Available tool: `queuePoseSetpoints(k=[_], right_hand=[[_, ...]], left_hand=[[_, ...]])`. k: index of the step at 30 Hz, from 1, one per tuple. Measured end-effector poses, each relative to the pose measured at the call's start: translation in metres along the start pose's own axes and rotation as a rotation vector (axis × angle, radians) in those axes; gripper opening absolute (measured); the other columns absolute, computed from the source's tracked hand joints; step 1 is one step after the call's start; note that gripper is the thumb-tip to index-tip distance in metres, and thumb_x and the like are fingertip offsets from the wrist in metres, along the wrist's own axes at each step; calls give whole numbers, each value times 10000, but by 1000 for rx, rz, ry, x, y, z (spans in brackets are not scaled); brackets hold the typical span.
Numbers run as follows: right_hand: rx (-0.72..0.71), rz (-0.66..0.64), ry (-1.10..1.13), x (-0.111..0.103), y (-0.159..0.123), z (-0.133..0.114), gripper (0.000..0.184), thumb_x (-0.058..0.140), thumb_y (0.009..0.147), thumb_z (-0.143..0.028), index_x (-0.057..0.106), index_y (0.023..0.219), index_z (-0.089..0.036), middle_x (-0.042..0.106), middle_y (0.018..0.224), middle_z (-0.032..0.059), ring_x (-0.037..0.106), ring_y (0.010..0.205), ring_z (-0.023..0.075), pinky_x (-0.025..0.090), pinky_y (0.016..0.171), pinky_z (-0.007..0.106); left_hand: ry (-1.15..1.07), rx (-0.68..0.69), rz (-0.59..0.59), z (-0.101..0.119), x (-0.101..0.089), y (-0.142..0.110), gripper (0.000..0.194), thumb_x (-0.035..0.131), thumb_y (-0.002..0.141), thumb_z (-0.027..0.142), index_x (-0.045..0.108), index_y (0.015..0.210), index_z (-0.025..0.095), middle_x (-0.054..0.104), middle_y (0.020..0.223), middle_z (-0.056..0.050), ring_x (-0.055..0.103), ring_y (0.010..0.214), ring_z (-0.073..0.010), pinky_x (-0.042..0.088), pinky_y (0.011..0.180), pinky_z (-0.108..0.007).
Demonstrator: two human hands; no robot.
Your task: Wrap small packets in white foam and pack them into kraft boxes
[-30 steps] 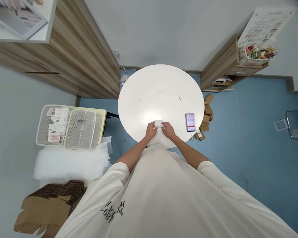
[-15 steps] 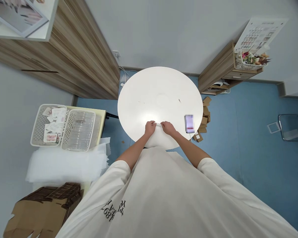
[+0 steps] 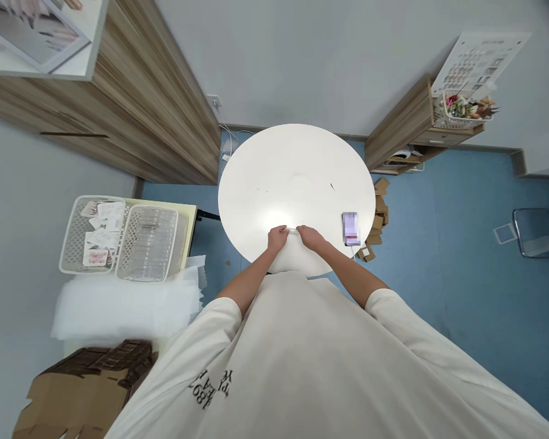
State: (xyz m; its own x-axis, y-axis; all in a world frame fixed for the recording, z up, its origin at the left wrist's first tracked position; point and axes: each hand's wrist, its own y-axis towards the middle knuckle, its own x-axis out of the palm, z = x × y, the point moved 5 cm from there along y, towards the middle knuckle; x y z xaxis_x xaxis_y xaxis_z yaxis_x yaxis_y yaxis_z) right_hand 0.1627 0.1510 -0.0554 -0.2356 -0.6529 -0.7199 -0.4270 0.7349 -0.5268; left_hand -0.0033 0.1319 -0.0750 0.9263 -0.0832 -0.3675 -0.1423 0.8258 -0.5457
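Close to the near edge of a round white table (image 3: 297, 158), my left hand (image 3: 278, 237) and my right hand (image 3: 309, 236) face each other. A small, thin white strip (image 3: 292, 230) spans the short gap between them. Fingers of both hands are pinched closed on its ends. The strip is too small and pale to tell its kind. To the right of my right hand a phone (image 3: 350, 228) lies on the tabletop, its screen lit and blurred, with a white cable at its lower edge.
Two white plastic baskets (image 3: 121, 262) stand at left, holding printed cards and clear plastic pieces. Nearer lie white foam sheets (image 3: 128, 305) and flattened brown cardboard (image 3: 73, 396). Cardboard pieces (image 3: 377, 222) sit beyond the table's right edge. A wooden cabinet (image 3: 164, 103) rises at back left.
The view has shifted very slightly. Both hands keep nearly the same place and grip on the white strip.
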Motion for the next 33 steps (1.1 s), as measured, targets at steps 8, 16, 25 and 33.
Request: queuePoseSetpoints(k=[8,16,25,33], right_hand=[[25,50,-6,3,4,2,319,491,929,-135,583,1230,-185,644,1164,155,620,987,291,482,842,379],[254,303,419,18,-2,28,521,416,968,-212,430,1486,-165,611,1358,147,626,1136,251,493,962,372],[214,261,584,60,-33,17,339,412,936,-191,632,1191,-234,682,1241,51,631,1122,193,502,999,362],[207,224,531,45,-19,12,456,514,915,-247,577,1366,-232,606,1405,72,592,1244,225,484,1064,391]], left_hand=[[-23,-25,-17,-16,7,-4,508,636,876,127,595,1380,177,655,1354,-106,677,1121,-214,493,1056,-359],[87,-10,-51,-41,7,-15,620,629,824,103,476,1419,184,588,1383,-142,577,1260,-251,458,1062,-381],[92,21,-115,-49,6,-34,447,588,822,112,527,1251,220,617,1335,-99,590,1224,-238,464,1025,-375],[126,55,-175,-28,5,-26,492,634,815,177,558,1298,227,623,1372,-94,569,1278,-281,453,1063,-398]])
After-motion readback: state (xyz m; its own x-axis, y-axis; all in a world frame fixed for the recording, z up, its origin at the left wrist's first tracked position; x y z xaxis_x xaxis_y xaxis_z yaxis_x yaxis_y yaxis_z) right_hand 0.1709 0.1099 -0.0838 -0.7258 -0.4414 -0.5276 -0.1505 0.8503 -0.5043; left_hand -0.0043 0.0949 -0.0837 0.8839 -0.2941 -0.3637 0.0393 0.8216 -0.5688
